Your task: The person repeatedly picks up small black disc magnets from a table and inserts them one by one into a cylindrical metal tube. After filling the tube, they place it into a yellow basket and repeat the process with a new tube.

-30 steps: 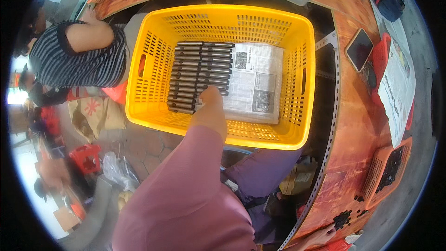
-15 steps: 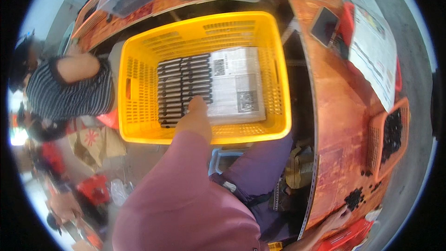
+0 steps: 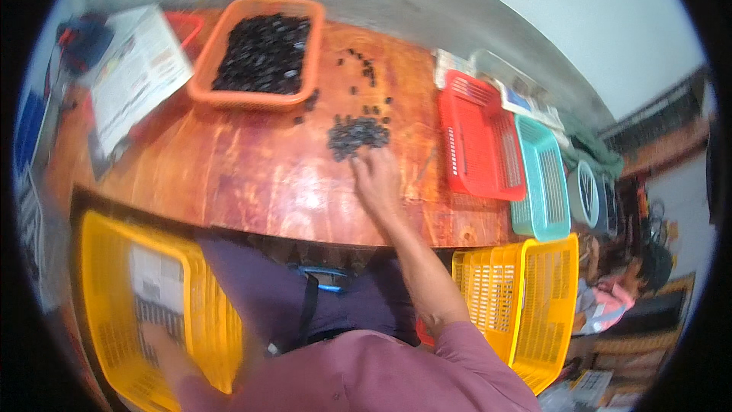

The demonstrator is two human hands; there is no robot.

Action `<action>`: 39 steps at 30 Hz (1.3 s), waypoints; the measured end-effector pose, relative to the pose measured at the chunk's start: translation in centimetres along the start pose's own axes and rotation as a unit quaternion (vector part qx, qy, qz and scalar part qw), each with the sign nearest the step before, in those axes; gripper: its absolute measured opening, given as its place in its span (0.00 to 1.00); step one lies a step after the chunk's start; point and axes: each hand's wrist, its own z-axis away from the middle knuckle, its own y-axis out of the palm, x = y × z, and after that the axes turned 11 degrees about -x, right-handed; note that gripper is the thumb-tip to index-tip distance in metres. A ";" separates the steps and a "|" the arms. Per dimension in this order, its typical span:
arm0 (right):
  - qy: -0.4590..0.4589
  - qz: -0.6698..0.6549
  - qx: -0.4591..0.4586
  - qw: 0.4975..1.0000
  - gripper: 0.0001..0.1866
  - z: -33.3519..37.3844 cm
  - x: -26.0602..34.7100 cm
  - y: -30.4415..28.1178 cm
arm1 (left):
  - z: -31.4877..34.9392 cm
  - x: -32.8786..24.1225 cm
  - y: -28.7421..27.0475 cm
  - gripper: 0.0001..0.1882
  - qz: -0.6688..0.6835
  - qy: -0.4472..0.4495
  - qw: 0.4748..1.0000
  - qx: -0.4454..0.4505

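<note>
My right hand (image 3: 374, 175) reaches over the wooden table, its fingertips at the near edge of a pile of small black pieces (image 3: 358, 134). Its fingers look stretched and slightly apart; nothing shows held in them. Low on the left, my left hand (image 3: 157, 336) is down inside a yellow plastic basket (image 3: 114, 290), smeared by motion, so its fingers cannot be read. Beside it lie dark rods (image 3: 174, 322) in a row, next to sheets of printed paper (image 3: 156, 278) on the basket's bottom.
An orange basket (image 3: 200, 84) full of black pieces stands at the back, with loose ones near it. Newspaper (image 3: 145, 80) lies to its left. Red (image 3: 484, 137) and teal (image 3: 543, 175) baskets line the right. More yellow baskets (image 3: 534, 297) stand at lower right; a person (image 3: 610, 297) is beyond.
The view has swung right, from the yellow basket to the table. My left hand stays in the basket by the rods; my right hand is still at the black pile.
</note>
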 end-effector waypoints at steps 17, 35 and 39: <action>0.050 -0.158 -0.126 0.978 0.04 3.9 -2.3 -12.4 | 37.3 -18.4 -51.1 0.33 0.679 0.634 0.370 0.009; 0.087 0.251 0.308 0.914 0.17 -9.8 -11.6 -17.5 | 51.1 -14.4 -52.7 0.05 0.866 0.473 -0.005 0.164; 0.089 0.321 0.307 0.891 0.16 -10.5 -11.6 -17.2 | 47.7 -15.5 -53.1 0.06 0.809 0.576 -0.034 0.108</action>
